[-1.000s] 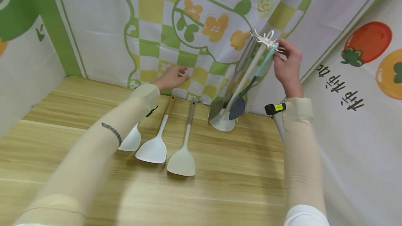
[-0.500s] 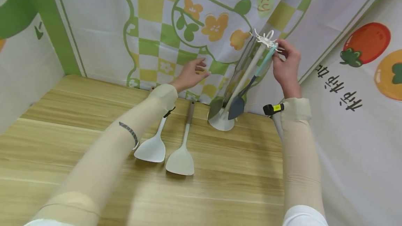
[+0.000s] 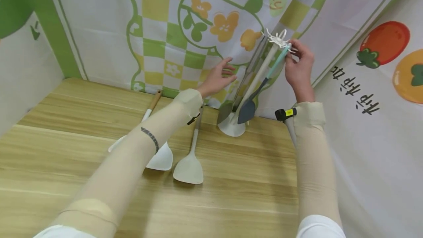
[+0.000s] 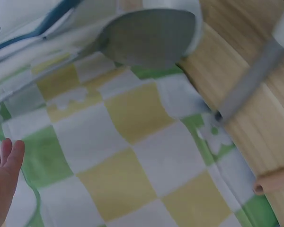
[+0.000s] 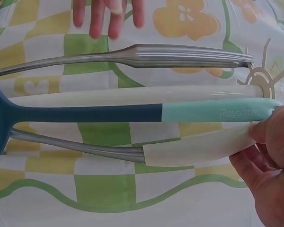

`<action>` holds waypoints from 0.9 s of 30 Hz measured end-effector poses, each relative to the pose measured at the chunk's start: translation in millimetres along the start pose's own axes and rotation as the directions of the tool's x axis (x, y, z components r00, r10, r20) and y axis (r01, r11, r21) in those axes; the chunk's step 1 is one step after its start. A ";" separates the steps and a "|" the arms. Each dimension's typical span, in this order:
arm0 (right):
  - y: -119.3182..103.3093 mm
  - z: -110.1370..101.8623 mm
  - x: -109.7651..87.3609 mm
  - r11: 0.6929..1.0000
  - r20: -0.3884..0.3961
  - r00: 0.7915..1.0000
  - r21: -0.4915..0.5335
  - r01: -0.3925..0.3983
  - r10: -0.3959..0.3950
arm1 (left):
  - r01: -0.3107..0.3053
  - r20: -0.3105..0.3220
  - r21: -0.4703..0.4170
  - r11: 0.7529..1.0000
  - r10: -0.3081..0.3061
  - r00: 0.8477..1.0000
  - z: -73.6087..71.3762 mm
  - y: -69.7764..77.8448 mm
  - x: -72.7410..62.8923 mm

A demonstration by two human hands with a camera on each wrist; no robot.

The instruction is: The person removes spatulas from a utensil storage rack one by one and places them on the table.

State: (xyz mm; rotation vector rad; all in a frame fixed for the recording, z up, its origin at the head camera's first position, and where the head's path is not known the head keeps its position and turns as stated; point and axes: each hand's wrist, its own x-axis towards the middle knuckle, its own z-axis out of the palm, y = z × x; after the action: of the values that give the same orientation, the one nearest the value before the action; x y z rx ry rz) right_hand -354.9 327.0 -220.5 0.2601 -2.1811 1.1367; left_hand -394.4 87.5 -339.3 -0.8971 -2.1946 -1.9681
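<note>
My right hand (image 3: 300, 67) is at the top of a white utensil rack (image 3: 262, 74). In the right wrist view its thumb and fingers pinch the end of a cream handle with a metal neck (image 5: 199, 150); that utensil's head is hidden. Right beside the thumb, a dark blue turner with a turquoise handle (image 5: 199, 111) hangs from the rack. A metal turner (image 3: 226, 112) hangs on the rack's left side. My left hand (image 3: 218, 78), fingers spread and holding nothing, is in the air just left of the rack, above the grey-handled beige turner (image 3: 188, 168).
A white turner with a wooden handle (image 3: 160, 159) lies on the wooden table (image 3: 238, 186), partly under my left forearm. Another wooden handle (image 3: 154, 99) shows behind the arm. A patterned cloth (image 3: 158, 28) stands close behind the table, and a printed sheet (image 3: 370, 150) to the right.
My left hand has moved right and slightly up, towards the rack, its forearm now passing over the white turner. My right hand stays at the rack's top.
</note>
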 end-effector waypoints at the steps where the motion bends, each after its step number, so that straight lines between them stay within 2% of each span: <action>1: 0.1 0.0 -0.2 1.000 -0.001 1.000 -0.006 0.003 -0.003 | -0.006 0.005 -0.008 1.000 0.006 1.000 4.1 1.4 1.6; 7: 2.1 0.6 -1.0 0.999 -0.004 0.999 -0.029 0.039 -0.039 | -0.022 0.022 -0.025 0.999 0.023 0.999 24.1 8.5 9.5; 17: 3.0 1.2 -1.5 0.999 0.002 0.999 -0.029 0.035 -0.035 | -0.012 0.026 -0.029 0.999 0.013 1.000 44.1 21.1 20.8; 20: 3.7 1.8 -1.6 0.999 -0.002 0.999 -0.017 0.051 -0.051 | -0.026 -0.002 -0.038 0.999 0.026 1.000 50.6 22.7 24.8; 27: 3.8 1.8 -1.0 0.999 -0.023 0.999 0.014 0.045 -0.044 | -0.055 -0.118 -0.002 0.999 0.054 0.992 62.2 23.3 30.6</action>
State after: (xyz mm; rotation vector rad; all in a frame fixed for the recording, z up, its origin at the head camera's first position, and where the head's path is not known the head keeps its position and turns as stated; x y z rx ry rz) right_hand -356.8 327.7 -224.4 0.2993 -2.1379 1.1260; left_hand -388.7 157.0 -317.2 -0.8103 -2.0799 -1.9504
